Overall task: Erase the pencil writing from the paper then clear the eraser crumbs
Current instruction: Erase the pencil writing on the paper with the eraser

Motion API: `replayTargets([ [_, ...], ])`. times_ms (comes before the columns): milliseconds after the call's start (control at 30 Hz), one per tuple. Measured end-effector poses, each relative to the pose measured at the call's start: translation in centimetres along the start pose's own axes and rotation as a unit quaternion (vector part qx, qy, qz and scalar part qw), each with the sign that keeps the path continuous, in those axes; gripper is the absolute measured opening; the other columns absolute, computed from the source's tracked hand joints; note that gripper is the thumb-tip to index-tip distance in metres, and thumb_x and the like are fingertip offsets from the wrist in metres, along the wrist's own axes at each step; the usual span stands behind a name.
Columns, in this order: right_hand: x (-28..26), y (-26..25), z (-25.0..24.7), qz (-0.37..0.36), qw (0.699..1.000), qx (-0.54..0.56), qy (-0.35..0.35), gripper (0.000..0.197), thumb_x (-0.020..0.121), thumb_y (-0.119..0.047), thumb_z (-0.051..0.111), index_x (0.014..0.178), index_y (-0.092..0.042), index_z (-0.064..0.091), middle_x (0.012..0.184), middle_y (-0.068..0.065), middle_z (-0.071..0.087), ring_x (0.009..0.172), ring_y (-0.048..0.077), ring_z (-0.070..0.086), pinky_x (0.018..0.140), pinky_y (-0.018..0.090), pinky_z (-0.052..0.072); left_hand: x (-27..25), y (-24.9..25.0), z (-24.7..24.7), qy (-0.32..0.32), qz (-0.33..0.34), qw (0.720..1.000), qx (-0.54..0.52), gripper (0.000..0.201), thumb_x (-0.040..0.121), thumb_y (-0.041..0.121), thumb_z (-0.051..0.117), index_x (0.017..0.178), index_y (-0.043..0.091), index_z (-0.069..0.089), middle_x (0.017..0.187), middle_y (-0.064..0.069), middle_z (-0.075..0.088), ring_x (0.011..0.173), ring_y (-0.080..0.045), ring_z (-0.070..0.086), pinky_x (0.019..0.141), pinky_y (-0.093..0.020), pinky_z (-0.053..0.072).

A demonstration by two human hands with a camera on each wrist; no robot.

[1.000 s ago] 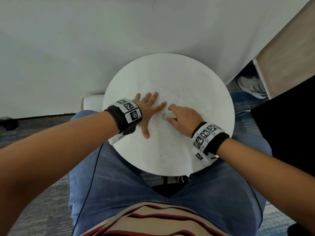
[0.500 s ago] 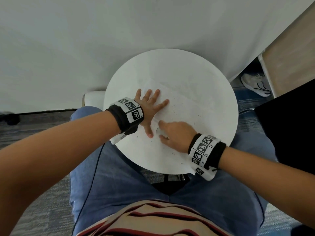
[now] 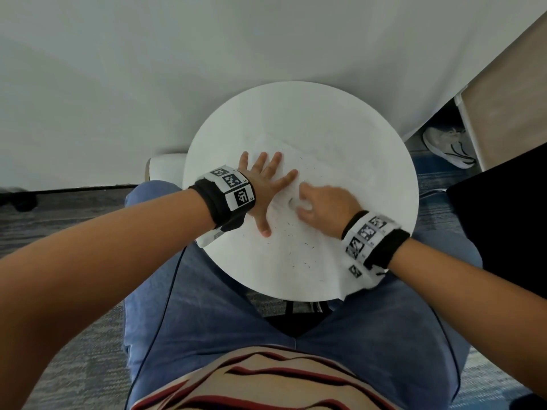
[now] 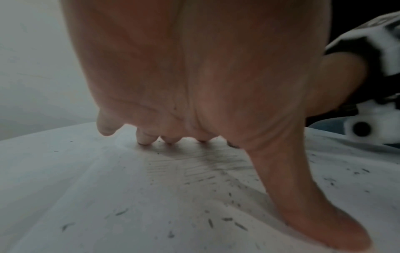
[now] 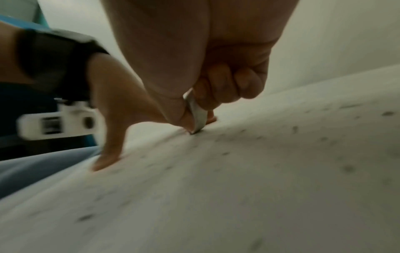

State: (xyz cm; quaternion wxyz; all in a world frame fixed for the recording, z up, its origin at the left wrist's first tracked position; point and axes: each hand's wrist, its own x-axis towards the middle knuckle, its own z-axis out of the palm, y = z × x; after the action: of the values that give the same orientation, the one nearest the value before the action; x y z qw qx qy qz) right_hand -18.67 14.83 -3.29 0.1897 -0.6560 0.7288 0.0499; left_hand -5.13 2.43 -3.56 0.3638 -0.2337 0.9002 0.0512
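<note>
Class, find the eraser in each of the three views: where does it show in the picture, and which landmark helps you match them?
Head: eraser, centre, a pale sliver beside the right hand.
Left wrist: not visible.
Right wrist: eraser, centre, pinched, tip on the paper.
Shared landmark: the left hand's thumb pressed on the paper.

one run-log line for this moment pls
phase: erasing | left hand: flat, pressing paper | right hand: pinching eraser, tip on paper | pencil marks: remain | crumbs: scattered, uncleared
</note>
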Motion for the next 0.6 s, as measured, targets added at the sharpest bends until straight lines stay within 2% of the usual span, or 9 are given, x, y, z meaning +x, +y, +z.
replayTargets([
  [67, 0.6, 0.9, -0.1, 0.046, 0.997, -0.022, 0.053, 0.032, 0.098, -0.039, 0.044, 0.118, -0.014, 0.044, 0.083, 0.004, 0.061, 0.067, 0.025, 0.055, 0.058, 0.033, 0.043, 0.1, 0.0, -0.1, 0.001, -0.001, 1.000, -0.002, 0.153, 0.058, 0.075, 0.082, 0.152, 0.035, -0.032, 0.160, -0.014, -0.037, 0.151, -0.041, -0.023, 0.117, -0.069, -0.007],
  [100, 0.3, 0.3, 0.1, 0.036, 0.998, -0.022, 0.044, 0.033, 0.099, -0.037, 0.043, 0.122, -0.014, 0.043, 0.084, 0.005, 0.061, 0.066, 0.025, 0.053, 0.057, 0.032, 0.041, 0.1, 0.0, -0.2, 0.002, -0.001, 1.000, 0.000, 0.153, 0.058, 0.075, 0.082, 0.152, 0.035, -0.032, 0.160, -0.014, -0.038, 0.151, -0.041, -0.023, 0.117, -0.069, -0.007],
  [200, -1.7, -2.4, 1.3, -0.077, 0.996, -0.004, -0.049, 0.033, 0.098, -0.036, 0.044, 0.124, -0.016, 0.042, 0.090, 0.004, 0.063, 0.070, 0.023, 0.057, 0.057, 0.031, 0.041, 0.2, 0.0, 0.0, -0.001, -0.001, 1.000, 0.005, 0.154, 0.057, 0.076, 0.081, 0.152, 0.034, -0.032, 0.159, -0.015, -0.038, 0.150, -0.042, -0.024, 0.117, -0.069, -0.007],
  [267, -1.1, -1.5, 0.8, -0.084, 0.993, 0.035, -0.076, 0.029, 0.097, -0.040, 0.047, 0.115, -0.017, 0.045, 0.084, 0.000, 0.058, 0.076, 0.024, 0.060, 0.060, 0.032, 0.043, 0.1, 0.0, 0.0, -0.002, -0.003, 1.000, 0.004, 0.154, 0.057, 0.076, 0.082, 0.153, 0.035, -0.032, 0.160, -0.014, -0.038, 0.150, -0.042, -0.024, 0.117, -0.069, -0.006],
  [300, -0.2, -0.2, 0.2, -0.057, 0.995, 0.054, -0.063, 0.029, 0.096, -0.043, 0.048, 0.110, -0.018, 0.047, 0.081, -0.002, 0.055, 0.076, 0.024, 0.059, 0.060, 0.032, 0.042, 0.1, 0.0, 0.0, -0.001, -0.002, 1.000, 0.000, 0.153, 0.058, 0.075, 0.082, 0.153, 0.035, -0.031, 0.160, -0.014, -0.038, 0.151, -0.042, -0.023, 0.118, -0.069, -0.006],
  [367, 1.6, 2.5, -1.1, 0.023, 0.998, 0.058, 0.016, 0.029, 0.095, -0.047, 0.047, 0.102, -0.019, 0.045, 0.077, -0.002, 0.052, 0.071, 0.025, 0.057, 0.058, 0.031, 0.038, 0.0, 0.0, -0.1, -0.001, 0.000, 1.000, -0.006, 0.153, 0.058, 0.074, 0.082, 0.153, 0.035, -0.031, 0.160, -0.013, -0.038, 0.151, -0.041, -0.023, 0.117, -0.069, -0.007],
  [433, 2.1, 3.3, -1.1, 0.052, 0.996, 0.030, 0.064, 0.026, 0.097, -0.043, 0.045, 0.104, -0.017, 0.043, 0.077, 0.000, 0.053, 0.070, 0.027, 0.058, 0.055, 0.030, 0.036, 0.0, 0.0, -0.1, -0.002, -0.002, 1.000, -0.005, 0.152, 0.059, 0.074, 0.082, 0.152, 0.036, -0.032, 0.160, -0.013, -0.038, 0.151, -0.040, -0.024, 0.117, -0.068, -0.008],
  [533, 0.1, 0.3, 0.4, -0.041, 0.999, 0.016, 0.001, 0.032, 0.098, -0.039, 0.043, 0.120, -0.016, 0.042, 0.082, -0.002, 0.053, 0.071, 0.023, 0.057, 0.058, 0.030, 0.039, 0.0, 0.0, 0.0, -0.001, 0.001, 1.000, 0.001, 0.152, 0.059, 0.075, 0.081, 0.153, 0.034, -0.031, 0.160, -0.014, -0.038, 0.151, -0.041, -0.023, 0.118, -0.069, -0.007],
  [600, -0.5, -0.2, 0.8, -0.081, 0.995, 0.024, -0.053, 0.029, 0.097, -0.041, 0.046, 0.115, -0.018, 0.044, 0.084, -0.001, 0.057, 0.072, 0.021, 0.057, 0.059, 0.031, 0.040, 0.1, 0.1, 0.0, -0.001, 0.001, 1.000, 0.006, 0.152, 0.059, 0.076, 0.080, 0.153, 0.034, -0.031, 0.160, -0.014, -0.038, 0.151, -0.042, -0.023, 0.117, -0.069, -0.006],
])
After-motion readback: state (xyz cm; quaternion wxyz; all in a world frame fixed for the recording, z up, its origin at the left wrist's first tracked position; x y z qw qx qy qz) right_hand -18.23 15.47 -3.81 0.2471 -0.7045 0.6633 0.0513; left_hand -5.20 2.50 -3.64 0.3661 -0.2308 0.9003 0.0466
